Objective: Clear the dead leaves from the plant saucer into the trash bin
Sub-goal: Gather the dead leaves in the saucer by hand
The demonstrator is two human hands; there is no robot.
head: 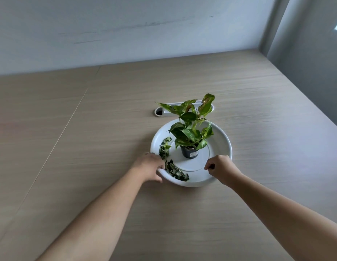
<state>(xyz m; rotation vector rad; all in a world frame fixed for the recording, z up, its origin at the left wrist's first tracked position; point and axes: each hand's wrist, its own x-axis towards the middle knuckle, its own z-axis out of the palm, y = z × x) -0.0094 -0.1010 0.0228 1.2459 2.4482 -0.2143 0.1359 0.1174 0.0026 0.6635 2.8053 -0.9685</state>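
A round white saucer point(221, 143) rests on the wooden table. In its middle stands a small dark pot point(189, 152) with a green leafy plant point(190, 129). Dark shrivelled dead leaves point(176, 170) lie along the saucer's near-left inner edge, and more dead leaves point(165, 147) sit at its left side. My left hand point(149, 165) grips the saucer's near-left rim, fingers curled over it beside the leaves. My right hand point(221, 168) grips the near-right rim with the fingers closed. No trash bin is in view.
A white oval cable grommet point(161, 111) is set in the table point(88, 147) just behind the saucer. A pale wall runs along the table's far edge, and a grey wall stands at the right.
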